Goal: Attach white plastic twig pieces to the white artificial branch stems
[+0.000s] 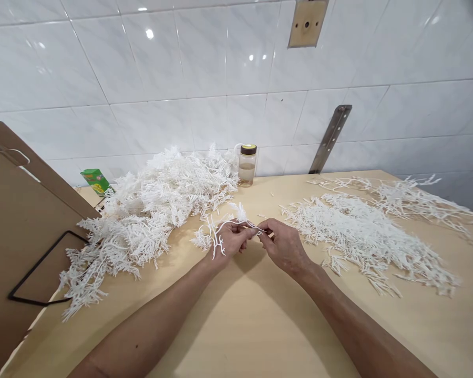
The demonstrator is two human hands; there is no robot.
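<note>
My left hand (236, 239) is closed around a white artificial branch (217, 239), whose bare curved twigs hang over the back of the hand. A feathery sprig (240, 212) sticks up beyond its fingers. Close beside it, my right hand (284, 244) pinches the thin end of the same branch between thumb and forefinger. The two hands almost meet over the middle of the table. What exactly sits between the right fingertips is too small to make out.
Left lies a big heap of white feathery branches (161, 194); right, a flat pile of small sprigs (362, 236) with bare branches (410, 202) behind. A bottle (247, 168), green box (95, 181), brown cardboard panel (27, 226) and black wire frame (35, 268) stand around the table (236, 325).
</note>
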